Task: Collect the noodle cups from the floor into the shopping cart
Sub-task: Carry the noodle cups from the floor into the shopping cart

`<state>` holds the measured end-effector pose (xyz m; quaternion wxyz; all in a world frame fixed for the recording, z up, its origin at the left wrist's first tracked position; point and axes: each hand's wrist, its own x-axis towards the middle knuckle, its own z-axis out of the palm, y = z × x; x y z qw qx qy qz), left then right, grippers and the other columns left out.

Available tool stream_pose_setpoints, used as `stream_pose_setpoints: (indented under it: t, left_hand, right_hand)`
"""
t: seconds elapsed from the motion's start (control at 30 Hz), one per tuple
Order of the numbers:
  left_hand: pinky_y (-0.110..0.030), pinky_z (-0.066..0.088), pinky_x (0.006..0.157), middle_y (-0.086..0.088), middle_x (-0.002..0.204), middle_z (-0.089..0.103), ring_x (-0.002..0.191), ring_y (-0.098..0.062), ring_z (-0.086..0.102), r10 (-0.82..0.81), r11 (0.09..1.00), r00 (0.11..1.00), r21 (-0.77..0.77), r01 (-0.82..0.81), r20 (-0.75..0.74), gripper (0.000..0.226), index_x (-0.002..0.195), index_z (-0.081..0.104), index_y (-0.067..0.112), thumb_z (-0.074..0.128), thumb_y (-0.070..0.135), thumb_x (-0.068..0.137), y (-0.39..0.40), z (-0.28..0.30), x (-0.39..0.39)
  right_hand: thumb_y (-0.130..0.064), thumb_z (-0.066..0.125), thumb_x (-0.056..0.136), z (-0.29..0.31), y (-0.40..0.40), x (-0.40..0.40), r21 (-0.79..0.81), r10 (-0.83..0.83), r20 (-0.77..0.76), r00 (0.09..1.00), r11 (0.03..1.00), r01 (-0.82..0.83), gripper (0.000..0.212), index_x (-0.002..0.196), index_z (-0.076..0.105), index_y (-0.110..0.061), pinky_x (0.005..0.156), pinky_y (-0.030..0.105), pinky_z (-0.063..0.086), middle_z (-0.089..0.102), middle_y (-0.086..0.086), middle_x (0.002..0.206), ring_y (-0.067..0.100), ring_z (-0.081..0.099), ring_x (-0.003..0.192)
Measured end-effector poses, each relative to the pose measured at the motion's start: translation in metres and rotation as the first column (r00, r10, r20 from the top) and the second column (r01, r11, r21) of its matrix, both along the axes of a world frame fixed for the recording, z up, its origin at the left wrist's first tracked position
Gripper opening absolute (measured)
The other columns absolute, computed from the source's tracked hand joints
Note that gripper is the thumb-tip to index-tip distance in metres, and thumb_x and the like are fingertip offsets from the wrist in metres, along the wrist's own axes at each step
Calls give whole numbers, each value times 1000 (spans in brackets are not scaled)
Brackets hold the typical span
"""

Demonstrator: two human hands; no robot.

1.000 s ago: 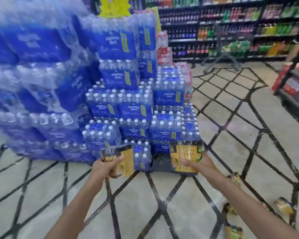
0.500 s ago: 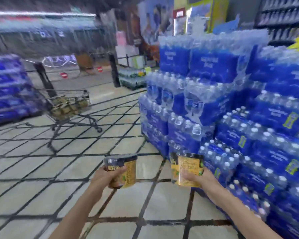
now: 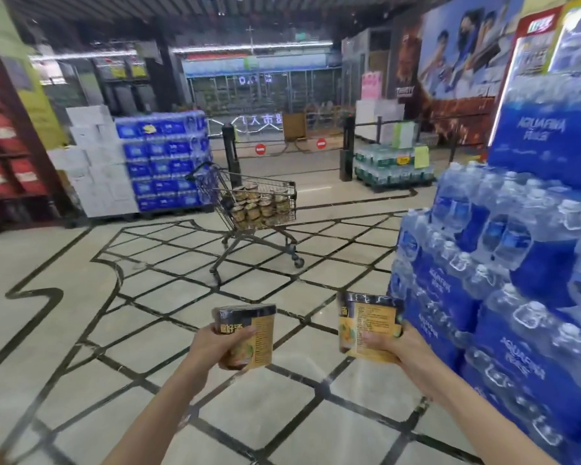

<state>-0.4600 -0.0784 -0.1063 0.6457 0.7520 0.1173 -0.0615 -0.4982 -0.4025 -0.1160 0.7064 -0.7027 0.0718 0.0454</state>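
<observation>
Red shelving (image 3: 4, 156): far left edge, stocked with red packs, blurred.
White cartons (image 3: 91, 162): stacked left of the cart, against a blue water-bottle pallet (image 3: 163, 162).
Shopping cart (image 3: 291, 193): wire basket on wheels, standing mid-floor ahead of the person, well apart from both hands; its handle end faces left.
Cart contents (image 3: 259, 206): many noodle cups piled inside, filling the basket to about the rim; exact count cannot be told.
Floor (image 3: 81, 297): pale tiles crossed by dark lines, no cups visible on it in this view.
Left hand (image 3: 220, 344): fingers curled round the left noodle cup (image 3: 254, 333), thumb across its front, gripping it from the left side and below.
Left noodle cup: upright, slightly tilted, dark lid on top, yellow and dark label with printed text facing the camera.
Right hand (image 3: 391, 347): closed on the right noodle cup (image 3: 369, 325), fingers under and behind it, thumb on the near face.
Right noodle cup: upright, leaning a little to the left, yellow label panel toward the camera; just beside the water stack.
Cups to each other: held apart at about the same height, low in the view, both well short of the cart.
Bottled water packs (image 3: 517, 280): tall blue shrink-wrapped stack on the right, close to the right forearm.
Green water pallet (image 3: 393, 166): far behind, right of the cart, near the entrance gates (image 3: 259, 149).
</observation>
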Motion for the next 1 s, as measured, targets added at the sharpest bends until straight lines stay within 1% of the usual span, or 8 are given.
stream_pose_setpoints:
  t: [0.17,0.33,0.47,0.67,0.73,0.83,0.9,1.0]
  left_hand:
    - [-32,56,73,0,79,75,82,-20,71,4,1000,1000,-12,-4,-9,73,94,67,14,92,46,32,-13,-6,90]
    - [-38,57,82,-3,88,76,85,-20,72,56,998,998,-26,-57,-28,79,102,67,13,93,48,36,-38,1,201]
    - [-40,56,87,-2,91,76,88,-20,72,80,996,997,-33,-80,-15,88,104,67,13,89,55,29,-52,5,286]
    - [-34,56,80,-1,89,75,87,-19,71,117,993,993,-13,-117,-13,62,97,66,17,90,45,46,-53,1,403]
    - [-40,56,86,-1,88,75,86,-20,71,131,991,991,-12,-131,-9,77,96,67,17,93,52,33,-44,-7,452]
    - [-36,57,79,1,83,76,83,-18,72,132,991,991,-14,-133,-18,98,96,68,15,88,62,12,-28,-21,530]
    - [-35,57,77,1,81,76,82,-19,72,141,989,990,-33,-142,-33,103,96,67,13,88,62,8,-18,-27,583]
    - [-45,55,88,-2,87,76,88,-23,71,132,990,988,-47,-136,-74,102,101,66,12,90,60,14,3,-30,663]
  right_hand:
    - [-56,93,18,-12,-11,110,4,88,-13,996,996,-88,109,114,57,-19,97,48,49,74,-1,101,20,69,96]
    - [-49,94,10,-6,-37,232,47,129,-33,991,991,-128,112,111,60,-15,94,46,51,75,3,98,24,71,92]
    - [-33,87,38,5,-54,329,48,156,-53,986,987,-153,83,113,58,-13,92,41,51,75,3,94,22,69,92]
    - [-53,94,10,-10,-49,470,81,173,-41,984,982,-169,113,110,58,-13,91,43,52,75,4,96,24,70,93]
    - [-49,95,15,-18,-43,520,71,196,-34,980,979,-194,113,114,57,-10,87,42,54,74,6,100,25,70,94]
    - [-49,95,22,-28,-31,595,43,226,-37,973,974,-224,112,119,56,-9,90,46,54,73,7,104,25,70,96]
    - [-49,95,24,-32,-19,646,46,235,-57,970,971,-233,109,118,57,-10,94,48,51,73,7,104,25,69,98]
    - [-45,96,27,-28,0,727,61,224,-88,971,974,-219,105,117,58,-10,96,51,49,73,9,104,28,69,99]
